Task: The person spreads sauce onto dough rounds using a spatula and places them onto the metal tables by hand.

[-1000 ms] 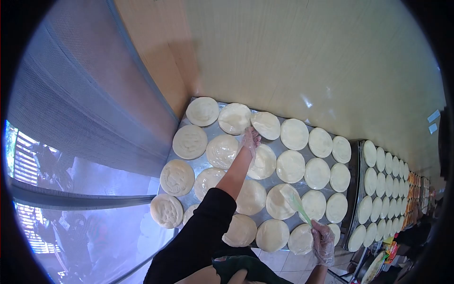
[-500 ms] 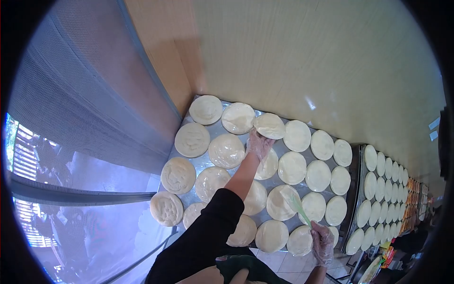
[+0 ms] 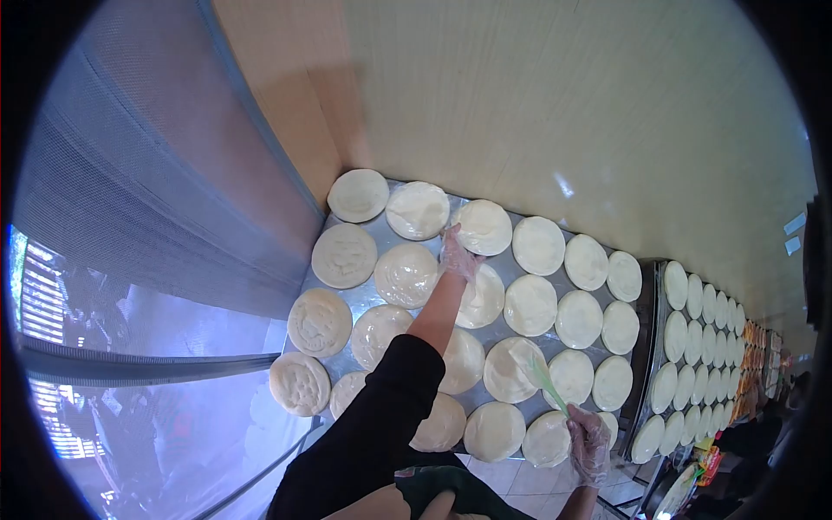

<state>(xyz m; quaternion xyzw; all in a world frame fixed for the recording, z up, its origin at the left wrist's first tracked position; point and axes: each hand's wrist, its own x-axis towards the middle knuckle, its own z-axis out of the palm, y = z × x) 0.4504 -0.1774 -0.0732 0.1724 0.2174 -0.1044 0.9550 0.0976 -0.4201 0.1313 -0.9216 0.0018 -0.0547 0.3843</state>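
My left hand, in a clear plastic glove, is at the near left edge of a flat dough round in the back row. Its fingers are spread along that edge, touching it. My right hand, also gloved, is closed around the handle of a light green pastry brush. The pale head of the brush is over a dough round near the front; whether it touches is unclear. Several rounds lie in rows on the metal tray, and some look glossy, such as the dough round.
A wood-toned wall rises behind the tray. At left hangs a grey mesh curtain with a zipper band. More trays of dough rounds run off to the right. A tiled floor shows below.
The dough round at my left hand has gone from raised and tilted to lying flatter, slightly left. My left hand has shifted left and its fingers have spread. My right hand and brush barely moved.
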